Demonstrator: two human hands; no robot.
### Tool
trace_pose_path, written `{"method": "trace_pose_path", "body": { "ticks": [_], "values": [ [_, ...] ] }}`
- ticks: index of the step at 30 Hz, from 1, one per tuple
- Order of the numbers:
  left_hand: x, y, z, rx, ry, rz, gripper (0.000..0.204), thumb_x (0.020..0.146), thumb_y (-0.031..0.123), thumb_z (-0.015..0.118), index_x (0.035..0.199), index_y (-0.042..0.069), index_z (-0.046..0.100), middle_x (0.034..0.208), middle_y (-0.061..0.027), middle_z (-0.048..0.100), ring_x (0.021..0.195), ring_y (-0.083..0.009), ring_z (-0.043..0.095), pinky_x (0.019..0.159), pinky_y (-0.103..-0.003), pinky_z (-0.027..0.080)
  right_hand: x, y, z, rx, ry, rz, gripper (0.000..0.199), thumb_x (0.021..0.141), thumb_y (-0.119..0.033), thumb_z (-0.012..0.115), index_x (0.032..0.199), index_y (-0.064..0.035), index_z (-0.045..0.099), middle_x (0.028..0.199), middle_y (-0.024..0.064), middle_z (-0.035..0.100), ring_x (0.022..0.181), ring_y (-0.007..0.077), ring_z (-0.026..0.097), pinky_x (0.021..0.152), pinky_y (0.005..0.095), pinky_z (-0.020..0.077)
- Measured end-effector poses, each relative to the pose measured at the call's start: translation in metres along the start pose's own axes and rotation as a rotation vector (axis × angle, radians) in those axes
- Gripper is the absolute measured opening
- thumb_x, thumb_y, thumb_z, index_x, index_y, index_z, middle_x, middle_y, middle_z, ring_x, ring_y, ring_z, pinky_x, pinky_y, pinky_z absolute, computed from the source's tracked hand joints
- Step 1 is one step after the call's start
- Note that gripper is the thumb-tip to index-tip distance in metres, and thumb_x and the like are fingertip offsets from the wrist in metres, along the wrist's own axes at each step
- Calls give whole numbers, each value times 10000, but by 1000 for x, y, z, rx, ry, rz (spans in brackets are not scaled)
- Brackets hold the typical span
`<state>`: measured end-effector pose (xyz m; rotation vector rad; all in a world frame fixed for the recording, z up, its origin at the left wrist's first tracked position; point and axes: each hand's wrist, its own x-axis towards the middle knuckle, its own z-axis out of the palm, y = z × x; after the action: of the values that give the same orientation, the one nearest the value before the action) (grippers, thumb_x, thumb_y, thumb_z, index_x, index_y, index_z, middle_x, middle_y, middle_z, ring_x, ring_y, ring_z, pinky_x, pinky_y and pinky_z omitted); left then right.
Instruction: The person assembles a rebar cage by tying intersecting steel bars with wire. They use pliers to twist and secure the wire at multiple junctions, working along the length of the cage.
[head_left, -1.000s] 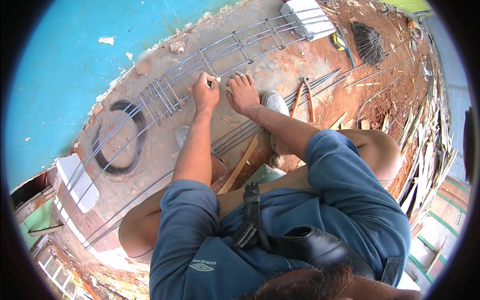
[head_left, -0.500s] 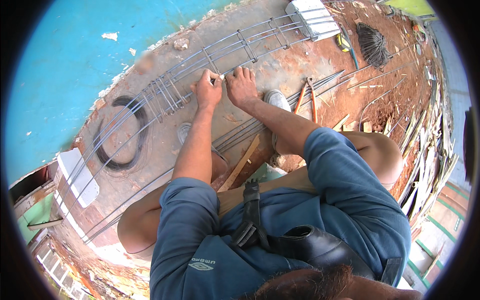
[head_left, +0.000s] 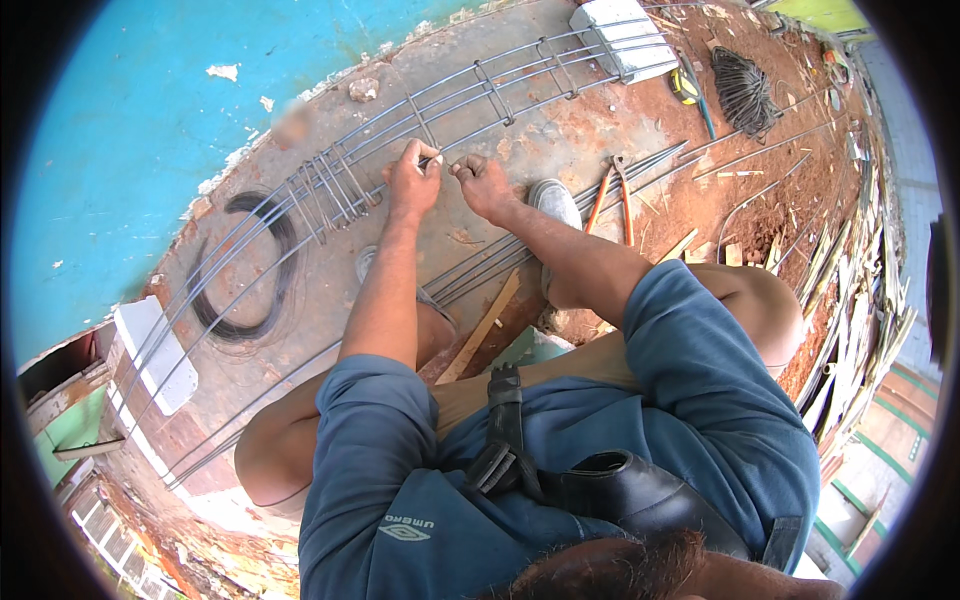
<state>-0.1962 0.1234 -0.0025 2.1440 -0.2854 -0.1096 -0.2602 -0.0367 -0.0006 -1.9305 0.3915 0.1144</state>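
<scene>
A long cage of steel bars (head_left: 455,97) with square stirrups runs from the lower left to the upper right. Close against its near bar, my left hand (head_left: 413,182) is closed, thumb and forefinger pinched beside an upright stirrup (head_left: 421,120). Just to its right, my right hand (head_left: 484,186) is closed too, its fingertips pressed together facing the left ones. Whatever is between the fingers of either hand is too small to make out. Several stirrups (head_left: 335,185) are bunched on the bars left of my hands.
White blocks (head_left: 157,355) (head_left: 625,38) support both cage ends. A black wire coil (head_left: 285,245) lies under the bars. Orange-handled pincers (head_left: 613,200), loose steel rods (head_left: 480,268), a tape measure (head_left: 685,86) and a dark wire bundle (head_left: 743,92) lie around. A blue wall (head_left: 150,130) rises beyond.
My right hand has drawn down slightly from the near bar, its fingers curling from a reach over the bar into a pinch. My left hand stays at almost the same spot.
</scene>
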Motion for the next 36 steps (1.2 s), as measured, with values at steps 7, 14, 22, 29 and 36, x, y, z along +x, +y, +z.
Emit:
{"method": "trace_pose_path", "body": {
  "ticks": [7, 14, 22, 29, 36],
  "values": [
    [-4, 0, -12, 27, -29, 97, 141, 955, 99, 759, 1080, 130, 702, 1042, -93, 801, 1087, -341, 735, 1075, -466, 411, -19, -25, 8, 293, -41, 156, 226, 1036, -230, 695, 1047, -11, 746, 861, 162, 707, 815, 196, 655, 774, 404, 524],
    [-4, 13, -20, 27, -9, 150, 134, 951, 93, 781, 1074, 120, 733, 1056, -97, 804, 1056, -338, 743, 1025, -444, 457, -3, -34, -2, -61, -83, -200, 228, 1037, -230, 664, 1101, -35, 765, 991, 235, 762, 931, 401, 734, 841, 479, 556],
    [-3, 13, -13, 16, -6, -71, 153, 940, 184, 831, 1053, 112, 758, 965, -113, 803, 958, -310, 743, 1011, -426, 459, 34, -38, -22, -261, -41, -112, 236, 1033, -269, 716, 1077, -44, 771, 961, 227, 763, 924, 390, 748, 833, 474, 573],
    [-5, 11, -5, 16, 52, 19, 96, 950, 171, 809, 1019, 124, 762, 942, -76, 812, 930, -297, 747, 1080, -423, 395, 39, -18, -10, -563, -79, 18, 349, 1037, -372, 671, 1118, -53, 788, 969, 216, 787, 912, 394, 759, 802, 504, 572],
    [-3, 17, -7, -48, 9, -42, 82, 937, 174, 798, 1002, 137, 763, 930, -56, 806, 959, -293, 750, 1100, -443, 387, 34, -24, -49, 223, -648, 444, 518, 1031, -515, 686, 1110, -16, 802, 852, 88, 687, 739, 197, 630, 669, 377, 533]
  ]
}}
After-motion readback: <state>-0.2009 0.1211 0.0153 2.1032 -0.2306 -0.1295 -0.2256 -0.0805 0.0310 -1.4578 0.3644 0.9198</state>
